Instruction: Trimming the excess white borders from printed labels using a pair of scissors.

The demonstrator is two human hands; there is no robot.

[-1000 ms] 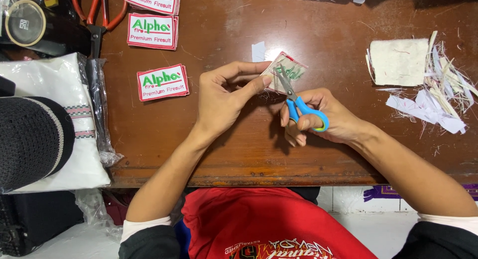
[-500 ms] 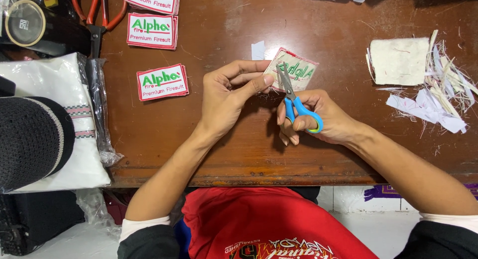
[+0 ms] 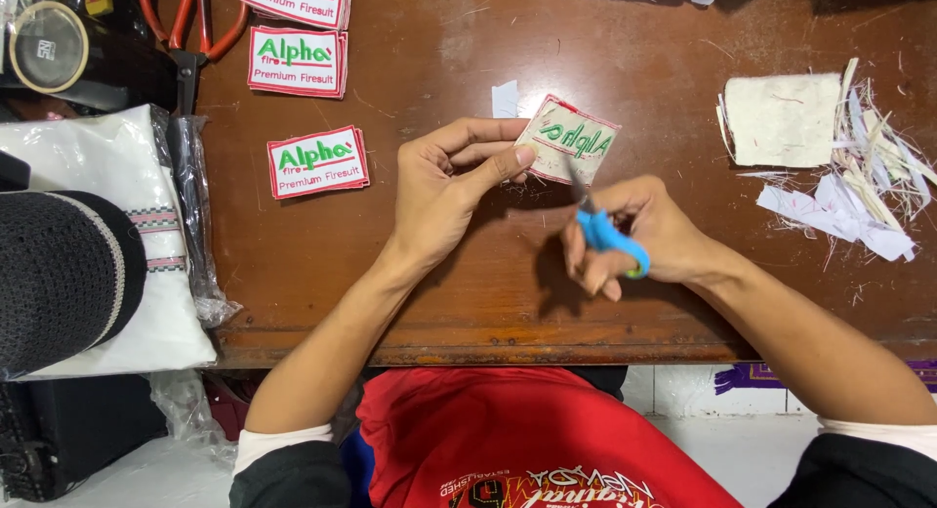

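A dark brown wooden table (image 3: 390, 274) fills most of the view, its top scratched and worn, with the finish rubbed pale along the near edge. Light falls evenly from above and leaves a soft sheen across the far part of the wood. Below the near edge of the table, to the right, a strip of white tiled wall (image 3: 683, 391) shows, with a purple patterned band (image 3: 747, 376) beside it. Under the table the floor (image 3: 127, 474) is pale and smooth. At the table's left end, below its level, a black case (image 3: 68, 430) stands on that floor.
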